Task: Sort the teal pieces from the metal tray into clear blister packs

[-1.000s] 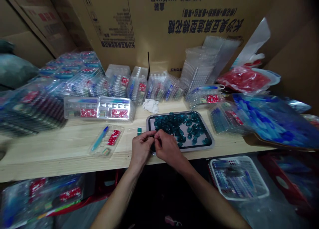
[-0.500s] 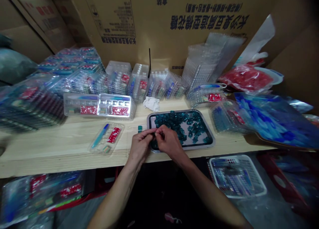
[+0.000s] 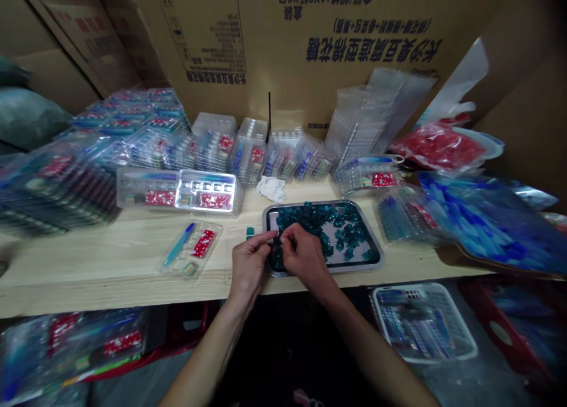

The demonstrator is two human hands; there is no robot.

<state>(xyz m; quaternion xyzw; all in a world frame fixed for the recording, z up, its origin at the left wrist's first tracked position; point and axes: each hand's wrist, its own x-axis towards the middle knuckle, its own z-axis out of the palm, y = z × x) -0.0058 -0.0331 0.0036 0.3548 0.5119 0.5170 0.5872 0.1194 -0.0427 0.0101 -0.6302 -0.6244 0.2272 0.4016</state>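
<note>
Over the near left corner of a metal tray [image 3: 378, 264], my left hand [image 3: 251, 259] and my right hand [image 3: 305, 254] meet at the fingertips. Pinched between them is a small dark green piece [image 3: 277, 240], partly covered by fingers. Loose dark teal pieces [image 3: 349, 233] lie scattered in the tray. Left of the tray is a small green block [image 3: 250, 232] on clear plastic, mostly behind my left hand. Farther left, a clear blister tray [image 3: 212, 264] holds a blue pen [image 3: 179, 244], a red card with white marks [image 3: 204, 243] and a small striped block [image 3: 190, 269].
Filled blister packs [image 3: 215, 200] line the back, with a crumpled white paper [image 3: 271, 188] before them. Clear empty trays [image 3: 358, 117] stand behind. To the right are a red bag [image 3: 438, 147] and a box of blue pens [image 3: 491, 218]. A white basket [image 3: 470, 354] sits below the table edge.
The camera view has shifted slightly, so everything sits a little lower. The fingertips have parted a bit, and the dark green piece between them shows more. The tray and packs stay in place.
</note>
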